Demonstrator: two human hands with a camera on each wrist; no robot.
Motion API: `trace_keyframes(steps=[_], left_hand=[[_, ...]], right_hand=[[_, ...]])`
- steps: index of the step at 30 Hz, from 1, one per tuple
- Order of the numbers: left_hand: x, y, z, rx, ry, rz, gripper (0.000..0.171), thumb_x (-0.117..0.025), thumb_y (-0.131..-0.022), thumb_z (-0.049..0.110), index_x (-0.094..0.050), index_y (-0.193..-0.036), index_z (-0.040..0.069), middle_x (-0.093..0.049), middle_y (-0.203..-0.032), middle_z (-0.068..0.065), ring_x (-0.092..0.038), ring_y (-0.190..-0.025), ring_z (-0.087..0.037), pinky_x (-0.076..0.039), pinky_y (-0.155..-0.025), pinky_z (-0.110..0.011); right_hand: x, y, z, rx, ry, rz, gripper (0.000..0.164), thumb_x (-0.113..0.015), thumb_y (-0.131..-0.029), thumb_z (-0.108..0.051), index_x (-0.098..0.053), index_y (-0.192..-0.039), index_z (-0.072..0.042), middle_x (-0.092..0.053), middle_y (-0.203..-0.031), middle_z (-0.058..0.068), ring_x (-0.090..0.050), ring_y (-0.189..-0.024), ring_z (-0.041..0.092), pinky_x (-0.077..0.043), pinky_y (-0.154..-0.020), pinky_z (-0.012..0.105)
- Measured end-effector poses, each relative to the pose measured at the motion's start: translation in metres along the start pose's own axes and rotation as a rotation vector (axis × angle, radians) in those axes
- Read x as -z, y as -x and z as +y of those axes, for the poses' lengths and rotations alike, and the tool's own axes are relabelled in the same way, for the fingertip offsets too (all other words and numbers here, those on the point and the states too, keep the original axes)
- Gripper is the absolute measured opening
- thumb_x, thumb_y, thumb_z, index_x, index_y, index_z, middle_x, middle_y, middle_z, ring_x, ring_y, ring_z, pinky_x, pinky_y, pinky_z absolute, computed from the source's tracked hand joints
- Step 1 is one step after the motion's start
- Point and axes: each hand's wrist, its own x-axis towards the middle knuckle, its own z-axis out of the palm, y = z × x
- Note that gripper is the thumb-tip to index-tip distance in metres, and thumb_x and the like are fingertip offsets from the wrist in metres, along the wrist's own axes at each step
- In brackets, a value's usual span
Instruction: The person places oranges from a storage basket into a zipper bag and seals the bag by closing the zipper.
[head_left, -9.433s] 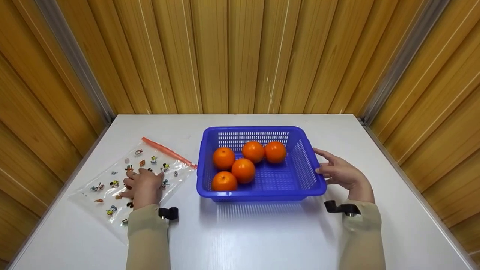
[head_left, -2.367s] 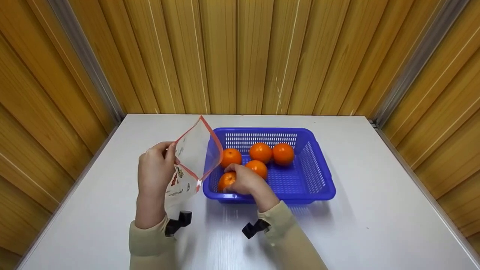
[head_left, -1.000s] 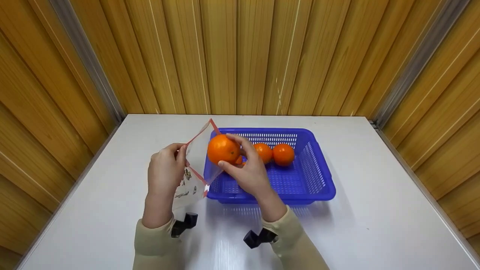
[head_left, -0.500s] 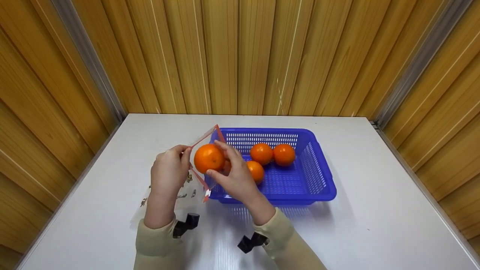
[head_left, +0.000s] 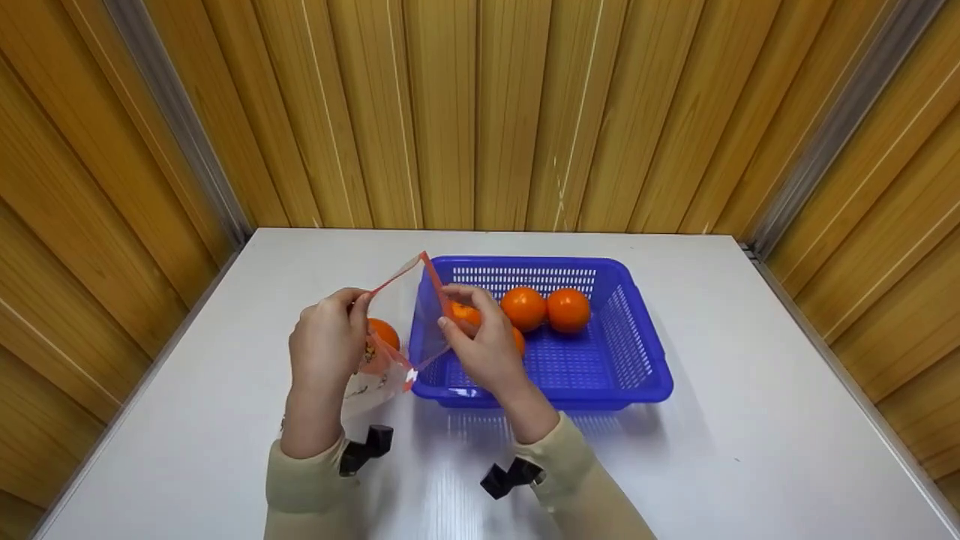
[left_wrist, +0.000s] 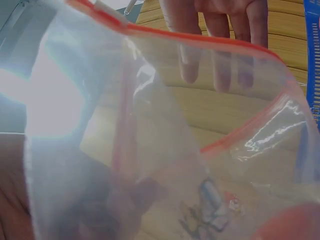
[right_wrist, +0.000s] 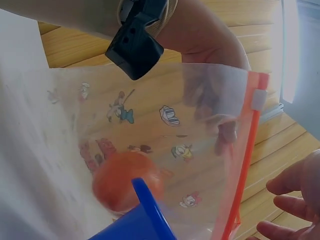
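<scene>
My left hand (head_left: 326,349) pinches the red-edged mouth of a clear zip bag (right_wrist: 165,115) printed with small cartoon figures. The mouth gapes toward the basket. Inside the bag, low down, rests an orange (right_wrist: 125,182), seen through the plastic in the right wrist view. My right hand (head_left: 491,349) is just outside the mouth, over the basket's left part, fingers spread and holding nothing. A blue basket (head_left: 645,352) stands to the right of the bag with several oranges in it, one (head_left: 568,310) in plain sight at the back; my right hand partly covers others.
Everything is on a white table (head_left: 757,420), with a wood-patterned panel wall (head_left: 510,112) close behind and at both sides. The basket's left rim overlaps the bag's mouth in the head view. Each wrist wears a small black camera mount (head_left: 514,476).
The bag, flat on the table at first, was lifted and opened by my left hand. My right hand took an orange from the basket, carried it left into the bag and let go.
</scene>
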Motion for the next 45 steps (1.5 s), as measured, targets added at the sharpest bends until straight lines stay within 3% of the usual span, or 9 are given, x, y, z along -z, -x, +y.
trace_keyframes(steps=[6,11,16,23,32,40,45], left_hand=[[0.000,-0.001,-0.001,0.026,0.011,0.008,0.029,-0.059,-0.106,0.023,-0.074,-0.117,0.001,-0.074,-0.078,-0.011,-0.062,-0.060,-0.021,-0.044,-0.053,-0.033],[0.002,0.000,-0.001,0.047,0.027,0.015,0.030,-0.059,-0.106,0.023,-0.073,-0.118,0.000,-0.073,-0.077,-0.012,-0.059,-0.057,-0.018,-0.039,-0.051,-0.028],[0.004,-0.001,-0.002,0.056,0.030,0.030,0.029,-0.060,-0.105,0.022,-0.073,-0.118,-0.001,-0.074,-0.080,-0.014,-0.063,-0.060,-0.020,-0.042,-0.053,-0.027],[0.003,-0.001,-0.003,0.050,0.041,0.017,0.029,-0.059,-0.105,0.021,-0.073,-0.118,-0.002,-0.074,-0.079,-0.014,-0.060,-0.057,-0.018,-0.040,-0.051,-0.026],[0.004,-0.001,-0.003,0.042,0.054,-0.001,0.030,-0.060,-0.105,0.022,-0.072,-0.119,-0.002,-0.072,-0.078,-0.013,-0.057,-0.056,-0.018,-0.039,-0.050,-0.026],[0.004,-0.001,-0.002,0.053,0.056,-0.009,0.029,-0.060,-0.105,0.022,-0.073,-0.118,-0.001,-0.071,-0.077,-0.013,-0.055,-0.055,-0.017,-0.039,-0.050,-0.026],[0.002,-0.001,-0.002,0.051,0.055,-0.002,0.029,-0.061,-0.105,0.022,-0.073,-0.117,-0.001,-0.071,-0.076,-0.013,-0.055,-0.054,-0.017,-0.039,-0.050,-0.026]], right_hand=[[0.011,-0.006,0.004,-0.050,0.045,0.057,0.036,-0.067,-0.095,-0.004,-0.061,-0.131,-0.003,-0.061,-0.135,0.018,-0.058,-0.128,0.035,-0.056,-0.102,0.049],[0.021,-0.010,0.007,-0.104,0.150,0.067,0.039,-0.067,-0.095,-0.008,-0.060,-0.133,-0.008,-0.060,-0.141,0.016,-0.056,-0.126,0.035,-0.049,-0.107,0.052],[0.029,-0.014,0.011,-0.169,0.265,0.020,0.045,-0.070,-0.094,-0.009,-0.060,-0.137,-0.010,-0.057,-0.144,0.018,-0.053,-0.136,0.037,-0.037,-0.119,0.056],[0.035,-0.016,0.015,-0.326,0.435,-0.090,0.051,-0.075,-0.093,-0.016,-0.058,-0.141,-0.016,-0.051,-0.151,0.020,-0.047,-0.142,0.040,-0.032,-0.120,0.063],[0.037,-0.017,0.023,-0.405,0.577,-0.152,0.056,-0.079,-0.089,-0.018,-0.058,-0.141,-0.018,-0.050,-0.152,0.021,-0.044,-0.136,0.046,-0.038,-0.115,0.063],[0.036,-0.017,0.033,-0.388,0.651,-0.182,0.059,-0.083,-0.084,-0.015,-0.059,-0.138,-0.010,-0.059,-0.142,0.023,-0.046,-0.140,0.043,-0.024,-0.122,0.061],[0.036,-0.017,0.037,-0.400,0.692,-0.206,0.061,-0.084,-0.083,-0.016,-0.060,-0.138,-0.009,-0.064,-0.134,0.024,-0.049,-0.134,0.043,-0.027,-0.119,0.060]])
